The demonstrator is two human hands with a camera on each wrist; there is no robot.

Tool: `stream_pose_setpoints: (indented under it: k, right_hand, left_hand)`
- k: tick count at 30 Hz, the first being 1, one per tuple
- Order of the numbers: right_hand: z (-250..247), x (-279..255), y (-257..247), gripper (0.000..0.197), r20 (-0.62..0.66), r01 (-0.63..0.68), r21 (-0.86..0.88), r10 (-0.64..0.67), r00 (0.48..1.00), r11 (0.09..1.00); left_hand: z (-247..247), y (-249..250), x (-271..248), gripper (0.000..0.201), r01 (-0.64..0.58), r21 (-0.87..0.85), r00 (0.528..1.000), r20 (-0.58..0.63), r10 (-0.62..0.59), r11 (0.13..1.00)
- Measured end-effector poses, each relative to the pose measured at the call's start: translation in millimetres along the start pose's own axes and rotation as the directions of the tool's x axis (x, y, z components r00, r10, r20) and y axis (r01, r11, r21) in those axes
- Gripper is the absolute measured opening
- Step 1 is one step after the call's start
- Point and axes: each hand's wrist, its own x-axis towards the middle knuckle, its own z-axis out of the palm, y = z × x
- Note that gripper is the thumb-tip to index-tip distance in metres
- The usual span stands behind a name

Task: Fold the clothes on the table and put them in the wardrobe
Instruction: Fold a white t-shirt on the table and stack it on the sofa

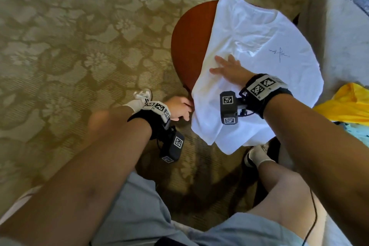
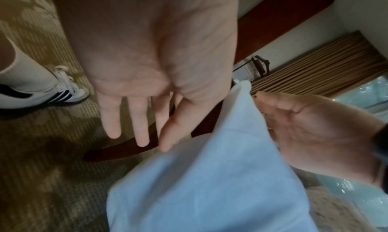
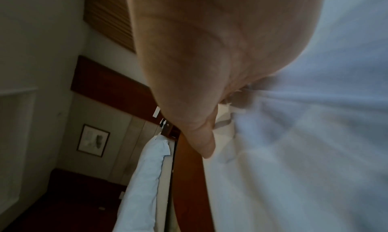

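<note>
A white T-shirt [image 1: 255,46] with a small dark print lies front up across a round reddish wooden table [image 1: 191,42]; its hem hangs over the near edge. My right hand [image 1: 227,70] lies flat on the shirt's lower left part, fingers spread and straight; the right wrist view shows the palm [image 3: 210,69] pressed on the cloth [image 3: 293,152]. My left hand [image 1: 179,109] is at the shirt's hanging left edge, just off the table rim. In the left wrist view its fingers [image 2: 142,127] are straight, with the thumb against the cloth edge [image 2: 210,177].
A yellow garment [image 1: 347,106] and a light blue patterned one [image 1: 359,134] lie to the right. A pale upholstered seat [image 1: 339,36] stands behind them. Patterned carpet [image 1: 69,46] surrounds the table. My shoes [image 1: 142,96] stand by the table's foot.
</note>
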Motion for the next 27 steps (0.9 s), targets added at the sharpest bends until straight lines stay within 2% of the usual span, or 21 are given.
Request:
stream_pose_setpoints:
  k: [3,6,9,10,16,17,19,21,23,25,27]
  right_hand:
    - [-5.8,3.2,-2.2,0.072,-0.004,-0.026,0.055,0.026,1.000,0.998]
    - [-5.9,4.8,-2.7,0.079,-0.025,-0.040,0.066,0.041,0.999,0.997]
    - [-2.4,8.6,-0.1,0.086,-0.045,-0.027,0.011,0.028,0.999,1.000]
    - [-0.7,10.2,1.2,0.088,-0.047,-0.024,0.008,0.025,0.999,1.000]
    - [4.5,10.3,-0.9,0.091,-0.024,-0.025,0.014,0.026,0.999,1.000]
    - [5.2,9.5,-1.6,0.091,-0.028,-0.024,0.000,0.024,0.999,1.000]
    - [7.3,7.1,-4.0,0.089,-0.042,-0.017,-0.028,0.016,0.999,0.999]
    - [11.2,6.5,-5.3,0.088,-0.060,-0.017,-0.043,0.015,0.998,0.999]
    - [14.1,5.4,-6.7,0.087,-0.079,-0.016,-0.047,0.012,0.997,0.999]
    - [15.9,6.2,-6.7,0.086,-0.096,-0.013,-0.029,0.010,0.995,0.999]
    - [16.9,7.1,-6.4,0.087,-0.114,-0.012,-0.004,0.011,0.993,1.000]
  left_hand:
    - [6.3,-1.6,14.1,0.057,0.021,0.133,0.999,-0.028,-0.018,0.991]
    - [18.5,-8.9,29.2,0.049,0.051,0.290,0.999,-0.028,-0.045,0.956]
    - [28.7,-32.3,53.4,0.096,0.106,0.352,0.994,-0.034,-0.101,0.930]
    - [28.5,-35.3,51.9,0.099,0.111,0.357,0.994,-0.020,-0.111,0.927]
    - [10.4,-32.5,18.0,0.020,0.100,0.580,0.990,0.023,-0.140,0.808]
    - [7.0,-31.6,14.7,0.018,0.106,0.605,0.988,0.025,-0.152,0.789]
    - [-4.5,-27.2,7.9,0.025,0.080,0.635,0.977,0.102,-0.186,0.769]
    - [-20.7,-19.8,-2.0,0.036,0.082,0.605,0.965,0.149,-0.215,0.792]
    - [-40.6,-8.1,-13.2,0.033,0.116,0.445,0.962,0.174,-0.213,0.888]
    - [-60.0,7.6,-18.1,0.023,0.110,0.244,0.972,0.177,-0.155,0.964]
    - [-70.8,31.1,-20.4,0.016,0.051,0.129,0.997,0.052,-0.059,0.990]
